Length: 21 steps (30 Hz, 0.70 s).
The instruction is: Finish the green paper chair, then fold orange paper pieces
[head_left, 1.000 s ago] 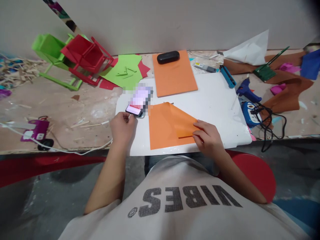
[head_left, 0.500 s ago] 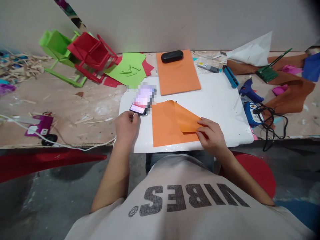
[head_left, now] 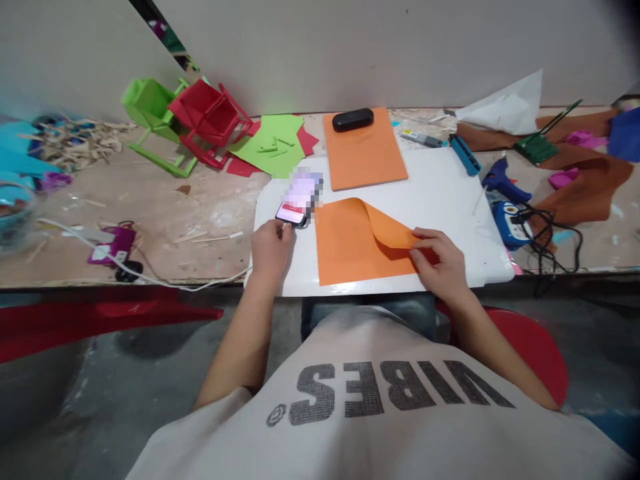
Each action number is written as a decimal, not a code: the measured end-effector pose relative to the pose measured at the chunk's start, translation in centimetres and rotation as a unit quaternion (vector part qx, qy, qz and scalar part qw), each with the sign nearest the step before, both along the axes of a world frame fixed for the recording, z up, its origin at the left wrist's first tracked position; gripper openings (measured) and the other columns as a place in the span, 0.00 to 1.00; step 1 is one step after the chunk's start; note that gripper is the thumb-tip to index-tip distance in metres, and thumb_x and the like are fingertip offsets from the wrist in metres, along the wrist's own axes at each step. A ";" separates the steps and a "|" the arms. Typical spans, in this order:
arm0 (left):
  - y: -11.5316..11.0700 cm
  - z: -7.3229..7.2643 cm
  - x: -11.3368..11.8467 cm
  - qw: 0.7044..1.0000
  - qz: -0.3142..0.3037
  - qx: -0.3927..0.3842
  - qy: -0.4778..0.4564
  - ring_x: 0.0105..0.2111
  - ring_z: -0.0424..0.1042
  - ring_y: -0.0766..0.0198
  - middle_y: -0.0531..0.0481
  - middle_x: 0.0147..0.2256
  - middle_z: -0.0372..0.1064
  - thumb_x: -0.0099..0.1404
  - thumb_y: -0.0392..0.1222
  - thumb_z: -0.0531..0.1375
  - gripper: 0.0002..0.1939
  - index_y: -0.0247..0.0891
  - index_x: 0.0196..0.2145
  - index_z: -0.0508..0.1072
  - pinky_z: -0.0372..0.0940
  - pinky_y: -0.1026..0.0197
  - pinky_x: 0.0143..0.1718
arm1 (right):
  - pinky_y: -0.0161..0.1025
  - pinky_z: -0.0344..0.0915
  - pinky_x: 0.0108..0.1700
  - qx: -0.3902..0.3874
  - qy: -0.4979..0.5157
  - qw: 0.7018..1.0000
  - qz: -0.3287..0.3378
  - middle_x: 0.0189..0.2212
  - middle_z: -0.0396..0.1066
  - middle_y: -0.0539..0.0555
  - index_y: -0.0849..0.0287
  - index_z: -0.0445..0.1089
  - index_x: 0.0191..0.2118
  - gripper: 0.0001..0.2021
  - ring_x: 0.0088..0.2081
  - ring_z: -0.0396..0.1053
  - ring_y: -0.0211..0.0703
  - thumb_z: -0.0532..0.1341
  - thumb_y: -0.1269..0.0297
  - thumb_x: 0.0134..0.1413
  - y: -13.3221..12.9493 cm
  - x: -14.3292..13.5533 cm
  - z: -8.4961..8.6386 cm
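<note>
My left hand (head_left: 271, 250) is closed at the lower end of a lit phone (head_left: 299, 197), fingers pinched on a white charging cable (head_left: 220, 283) that runs in from the left. The plug itself is mostly hidden by the fingers. On a white board (head_left: 440, 187) lies an orange sheet of paper (head_left: 350, 250). Its far right corner is curled over towards me, and my right hand (head_left: 440, 263) pinches that corner between thumb and fingers. The sheet's left part lies flat, just right of the phone.
Behind the sheet, a black case (head_left: 353, 120) rests on an orange pad (head_left: 367, 157). Green paper (head_left: 273, 137) and small red (head_left: 210, 113) and green chairs (head_left: 153, 107) stand back left. A cutter (head_left: 423, 138), blue glue gun (head_left: 505, 181) and cabled blue box (head_left: 513, 225) lie right.
The view has turned slightly left. My right hand has raised the folded corner, so the paper now curls up more loosely. My left hand stays at the phone's lower end.
</note>
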<state>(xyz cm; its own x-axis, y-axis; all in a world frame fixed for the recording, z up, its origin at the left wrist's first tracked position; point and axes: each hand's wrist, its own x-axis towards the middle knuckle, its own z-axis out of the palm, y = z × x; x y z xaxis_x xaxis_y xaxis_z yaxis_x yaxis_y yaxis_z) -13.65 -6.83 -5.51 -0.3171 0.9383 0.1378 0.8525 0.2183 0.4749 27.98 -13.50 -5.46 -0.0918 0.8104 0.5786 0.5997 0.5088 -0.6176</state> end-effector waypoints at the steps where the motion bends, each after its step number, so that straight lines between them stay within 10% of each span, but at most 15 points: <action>1: 0.0 0.0 0.1 1.000 0.000 0.000 0.007 0.45 0.85 0.45 0.35 0.44 0.88 0.78 0.45 0.62 0.09 0.40 0.43 0.81 0.74 0.48 0.52 | 0.60 0.90 0.56 0.002 0.009 1.000 -0.002 0.56 0.89 0.58 0.49 0.84 0.47 0.04 0.57 0.90 0.59 0.72 0.67 0.73 0.1 0.0 0.0; 21: -1.6 0.1 -0.6 0.997 -0.070 0.014 0.037 0.52 0.84 0.43 0.32 0.49 0.86 0.81 0.41 0.63 0.10 0.35 0.52 0.82 0.73 0.46 0.59 | 0.62 0.86 0.59 -0.018 0.086 0.996 -0.019 0.54 0.90 0.57 0.48 0.84 0.46 0.02 0.55 0.89 0.57 0.72 0.64 0.74 0.1 0.1 -0.2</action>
<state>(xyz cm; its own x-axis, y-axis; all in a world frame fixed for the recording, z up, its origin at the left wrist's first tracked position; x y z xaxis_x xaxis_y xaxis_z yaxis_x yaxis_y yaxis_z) -14.29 -8.40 -5.44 -0.1709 0.9681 0.1832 0.9070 0.0819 0.4131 28.11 -13.39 -5.62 0.0379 0.8314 0.5544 0.5014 0.4641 -0.7302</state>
